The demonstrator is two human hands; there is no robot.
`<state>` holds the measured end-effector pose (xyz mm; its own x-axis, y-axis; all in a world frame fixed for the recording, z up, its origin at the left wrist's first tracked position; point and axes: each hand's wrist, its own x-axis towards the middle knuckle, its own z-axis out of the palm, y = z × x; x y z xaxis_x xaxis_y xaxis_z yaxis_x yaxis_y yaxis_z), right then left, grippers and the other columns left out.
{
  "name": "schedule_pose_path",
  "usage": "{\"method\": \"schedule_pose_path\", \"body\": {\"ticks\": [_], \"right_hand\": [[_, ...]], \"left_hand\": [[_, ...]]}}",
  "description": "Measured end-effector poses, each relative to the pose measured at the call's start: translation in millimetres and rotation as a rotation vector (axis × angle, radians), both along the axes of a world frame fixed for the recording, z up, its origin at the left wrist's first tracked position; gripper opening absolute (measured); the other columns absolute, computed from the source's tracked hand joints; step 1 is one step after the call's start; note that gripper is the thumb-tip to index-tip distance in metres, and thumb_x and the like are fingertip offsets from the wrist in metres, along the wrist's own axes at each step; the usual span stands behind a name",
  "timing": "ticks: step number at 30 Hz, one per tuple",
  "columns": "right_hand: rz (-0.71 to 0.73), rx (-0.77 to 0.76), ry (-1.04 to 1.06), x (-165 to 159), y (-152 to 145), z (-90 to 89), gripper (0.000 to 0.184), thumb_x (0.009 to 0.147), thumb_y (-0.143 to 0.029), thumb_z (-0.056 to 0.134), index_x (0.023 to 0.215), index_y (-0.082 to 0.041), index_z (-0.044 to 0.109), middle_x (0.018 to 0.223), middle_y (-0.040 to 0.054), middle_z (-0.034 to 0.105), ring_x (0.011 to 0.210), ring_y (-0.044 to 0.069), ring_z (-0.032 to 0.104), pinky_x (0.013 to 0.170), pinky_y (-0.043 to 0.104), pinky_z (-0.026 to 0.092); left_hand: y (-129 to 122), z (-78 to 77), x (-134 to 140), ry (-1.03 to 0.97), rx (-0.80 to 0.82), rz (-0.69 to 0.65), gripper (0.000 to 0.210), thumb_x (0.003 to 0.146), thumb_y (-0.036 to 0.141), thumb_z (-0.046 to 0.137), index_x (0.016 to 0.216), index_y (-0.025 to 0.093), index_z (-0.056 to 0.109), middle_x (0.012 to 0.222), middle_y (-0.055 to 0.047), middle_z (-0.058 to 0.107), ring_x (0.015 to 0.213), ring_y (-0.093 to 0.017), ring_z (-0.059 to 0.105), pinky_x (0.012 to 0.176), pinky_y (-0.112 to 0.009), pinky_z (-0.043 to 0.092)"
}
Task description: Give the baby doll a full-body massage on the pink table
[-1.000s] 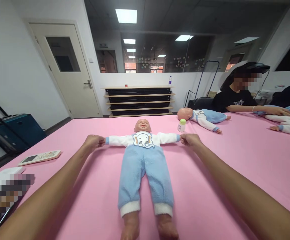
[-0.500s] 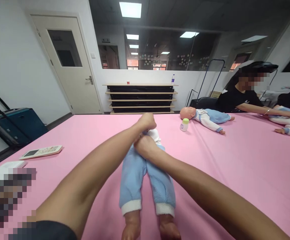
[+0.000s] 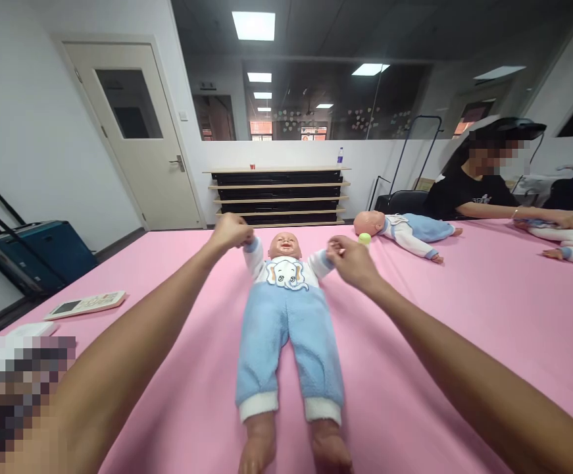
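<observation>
Drawn apart from their crossing half a second earlier, a person's bare left hand (image 3: pixel 235 232) and bare right hand (image 3: pixel 352 260) now flank the head of a bald, plastic-looking baby doll (image 3: pixel 286 316) in a white-and-sky-blue fleece suit with an elephant on its chest. The doll lies on its back on a table covered in smooth pink sheeting (image 3: pixel 182 388), between the person's forearms, its long axis running straight away from the person: bare feet nearest, head at the far end. Each hand is closed on the doll's hand on that side, just past the pale-blue cuff, though the fingers hide the exact hold. At left, one white fleece sleeve (image 3: pixel 253 260) rises steeply; at right, its matching white sleeve (image 3: pixel 320 263) slants outward. The left hand is nearer the doll's head and slightly farther from the person; the right hand sits wider, in front of a bottle with a lime-green cap (image 3: pixel 364 238). Beyond lies a second doll (image 3: pixel 417 227), similarly dressed, near a co-worker in a black T-shirt (image 3: pixel 473 194).
</observation>
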<state>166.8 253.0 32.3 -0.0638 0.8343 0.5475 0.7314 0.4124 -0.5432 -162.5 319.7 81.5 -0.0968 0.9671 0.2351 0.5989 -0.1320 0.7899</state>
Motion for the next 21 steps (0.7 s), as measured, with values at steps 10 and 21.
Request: {"method": "schedule_pose_path", "body": {"ticks": [10, 21], "right_hand": [[-0.282, -0.639, 0.964, 84.2, 36.5, -87.7, 0.009, 0.077, -0.006, 0.069, 0.082, -0.006, 0.062, 0.062, 0.0039, 0.060, 0.050, 0.011, 0.059, 0.052, 0.024, 0.059], [-0.083, -0.297, 0.624, 47.6, 47.4, -4.0, 0.018, 0.073, -0.016, 0.075, 0.089, -0.010, 0.067, 0.073, 0.0040, 0.065, 0.060, 0.011, 0.058, 0.060, 0.022, 0.053]], "left_hand": [[-43.2, -118.6, -102.9, -0.537, -0.357, 0.321, 0.016, 0.060, 0.002, 0.068, 0.064, 0.011, 0.056, 0.052, -0.005, 0.057, 0.054, -0.018, 0.062, 0.053, -0.028, 0.054], [-11.1, -30.9, -77.1, -0.328, -0.120, 0.114, 0.008, 0.057, 0.011, 0.071, 0.063, 0.010, 0.065, 0.055, -0.007, 0.062, 0.050, -0.014, 0.057, 0.046, -0.022, 0.044]]}}
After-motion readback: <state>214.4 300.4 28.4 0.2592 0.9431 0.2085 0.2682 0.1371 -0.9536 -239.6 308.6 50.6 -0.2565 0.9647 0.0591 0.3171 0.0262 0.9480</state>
